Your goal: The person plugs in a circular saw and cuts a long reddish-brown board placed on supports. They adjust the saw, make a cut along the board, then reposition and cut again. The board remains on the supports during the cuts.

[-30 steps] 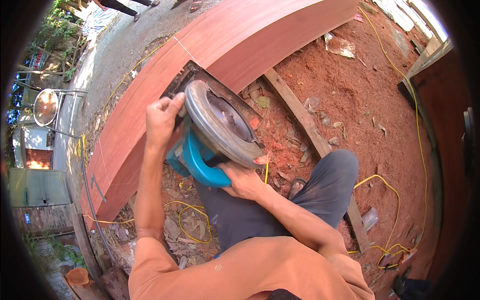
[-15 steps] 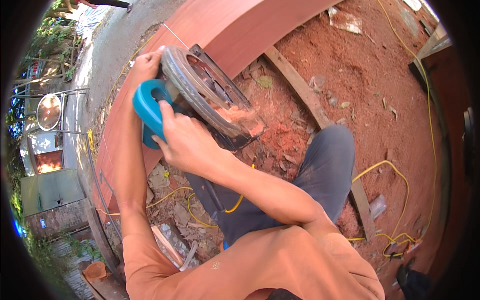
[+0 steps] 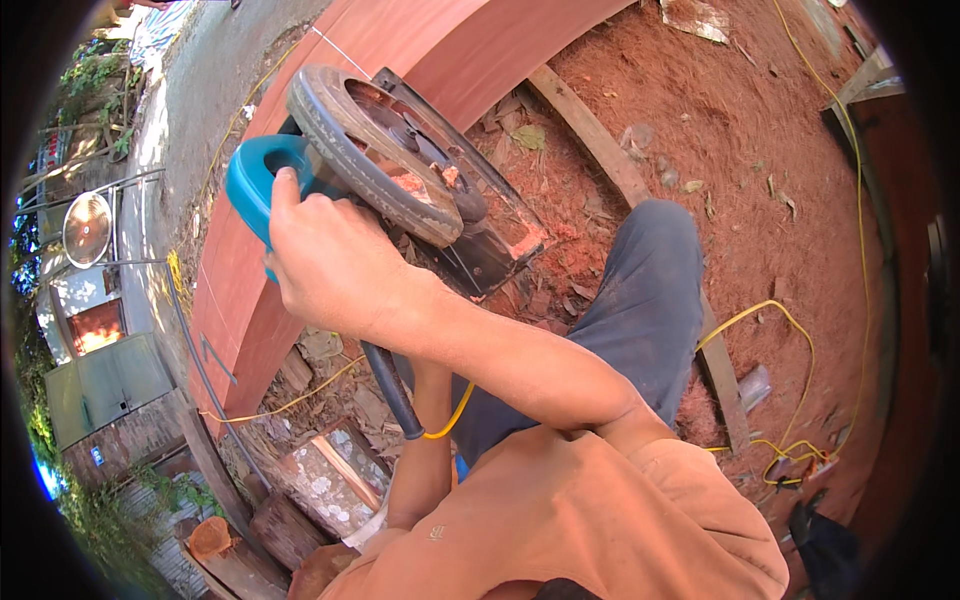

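Red dirt (image 3: 680, 130) behind; saw (image 3: 340, 142) at beam's (image 3: 480, 65) near edge, left hand gone from its front, hidden, hold unknown, so right hand (image 3: 330, 260), wrapped round the handle (image 3: 245, 185), seemingly steadies it alone.

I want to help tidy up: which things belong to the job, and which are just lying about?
Seem to belong:
teal-handled circular saw, in the right hand
long reddish-brown wooden beam
saw's thin yellow cord

Seem just lying about:
crumpled whitish sheet
clear plastic-looking container
flat yellowish leaf
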Demonstrator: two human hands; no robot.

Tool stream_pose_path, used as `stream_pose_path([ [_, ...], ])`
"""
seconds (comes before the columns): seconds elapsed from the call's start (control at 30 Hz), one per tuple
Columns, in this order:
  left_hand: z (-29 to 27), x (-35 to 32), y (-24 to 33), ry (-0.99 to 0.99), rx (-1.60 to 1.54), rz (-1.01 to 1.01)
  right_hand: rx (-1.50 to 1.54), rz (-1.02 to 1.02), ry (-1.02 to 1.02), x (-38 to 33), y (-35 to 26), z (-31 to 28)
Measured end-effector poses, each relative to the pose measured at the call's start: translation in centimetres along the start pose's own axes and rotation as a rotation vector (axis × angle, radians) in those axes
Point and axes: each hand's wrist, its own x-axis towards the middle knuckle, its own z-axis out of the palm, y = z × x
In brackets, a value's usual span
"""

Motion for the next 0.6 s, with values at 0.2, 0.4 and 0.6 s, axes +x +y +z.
stream_pose_path([
  [0.2,1.9,0.7,4.7,-0.140,-0.509,-0.244,-0.036,0.046,0.020,0.0,-0.2,0.3],
  [0.4,1.6,1.2,9.0,-0.142,-0.649,-0.395,-0.055,0.085,0.097,-2.0,2.3,0.5],
  [0.6,1.1,3.2,8.5,-0.279,-0.767,-0.503,-0.072,0.265,0.038,-2.0,1.7,1.3],
])
